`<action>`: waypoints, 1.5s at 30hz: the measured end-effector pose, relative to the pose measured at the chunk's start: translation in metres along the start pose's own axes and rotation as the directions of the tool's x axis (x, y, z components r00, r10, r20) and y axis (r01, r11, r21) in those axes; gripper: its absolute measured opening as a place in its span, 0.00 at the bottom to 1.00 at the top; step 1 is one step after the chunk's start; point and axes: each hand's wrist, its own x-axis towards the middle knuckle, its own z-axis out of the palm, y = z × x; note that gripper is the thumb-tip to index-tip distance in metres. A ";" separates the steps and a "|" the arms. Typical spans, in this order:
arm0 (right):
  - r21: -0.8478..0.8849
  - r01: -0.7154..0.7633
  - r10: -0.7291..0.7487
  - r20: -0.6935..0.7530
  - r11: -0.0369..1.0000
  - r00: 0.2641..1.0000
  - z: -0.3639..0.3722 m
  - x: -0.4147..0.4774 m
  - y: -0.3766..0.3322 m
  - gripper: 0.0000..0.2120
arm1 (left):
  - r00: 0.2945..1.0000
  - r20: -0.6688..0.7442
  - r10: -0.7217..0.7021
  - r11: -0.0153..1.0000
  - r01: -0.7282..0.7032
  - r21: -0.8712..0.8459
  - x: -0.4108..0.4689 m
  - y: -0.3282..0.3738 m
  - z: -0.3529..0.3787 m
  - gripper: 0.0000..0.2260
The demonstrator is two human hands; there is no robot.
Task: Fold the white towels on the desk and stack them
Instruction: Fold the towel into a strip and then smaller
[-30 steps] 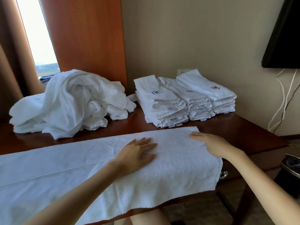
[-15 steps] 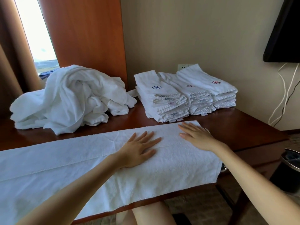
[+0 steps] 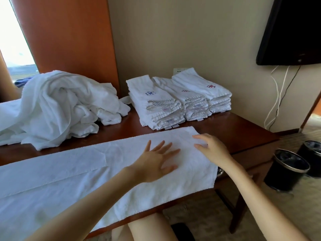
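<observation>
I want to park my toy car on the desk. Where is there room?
Best is bare wood at the right end of the desk, between the folded stacks, the spread towel and the edge. A thin strip runs between the crumpled pile and that towel. The front is crowded: left hand and right hand rest on the towel.

Beige wall [image 3: 191, 32]; black television [image 3: 291, 28]; bright window [image 3: 12, 40]

Up on the wall at right, a dark television [image 3: 291, 30], with white and black cables [image 3: 276, 94] trailing down beneath it. A white wall socket [image 3: 178, 70] sits low on the beige wall. Down on the carpet, two black bins: one nearer [image 3: 286, 173], one just behind it [image 3: 312, 157]. Over at left, a reddish wooden panel [image 3: 69, 35] beside a bright window [image 3: 13, 40].
</observation>
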 end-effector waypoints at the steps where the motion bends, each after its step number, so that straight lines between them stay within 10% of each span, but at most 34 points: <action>1: -0.031 0.004 -0.006 -0.072 1.000 0.997 -0.003 -0.015 0.002 0.15 | 0.998 -0.012 0.056 0.998 -0.056 0.016 0.006 0.013 0.003 0.27; 6: -0.032 -0.152 0.130 -0.365 0.988 0.922 -0.005 -0.089 0.011 0.11 | 0.972 -0.072 0.224 0.946 -0.199 0.255 0.019 0.068 0.040 0.26; 12: 0.245 -0.449 0.469 -0.027 0.859 0.883 0.008 -0.103 0.026 0.19 | 0.967 -0.118 0.225 0.904 -0.163 0.395 0.014 0.088 0.069 0.31; 22: 0.325 -0.369 0.423 -0.112 0.871 0.899 0.018 -0.097 0.024 0.11 | 0.977 -0.155 0.144 0.853 -0.043 0.519 0.008 0.085 0.070 0.48; 31: 0.664 -0.198 0.358 -0.112 0.721 0.927 -0.018 -0.092 0.008 0.05 | 0.881 -0.421 0.216 0.976 -0.187 0.110 -0.020 0.091 0.064 0.15; 38: 0.572 -0.079 0.036 0.086 0.816 0.996 -0.042 -0.085 -0.001 0.27 | 0.817 -0.505 -0.278 0.926 0.088 -0.368 -0.028 0.065 0.005 0.10; 45: 0.302 0.251 -0.185 -0.233 0.920 0.955 -0.021 -0.076 -0.004 0.25 | 0.782 -0.447 -0.434 0.837 0.168 -0.520 -0.005 0.044 -0.027 0.11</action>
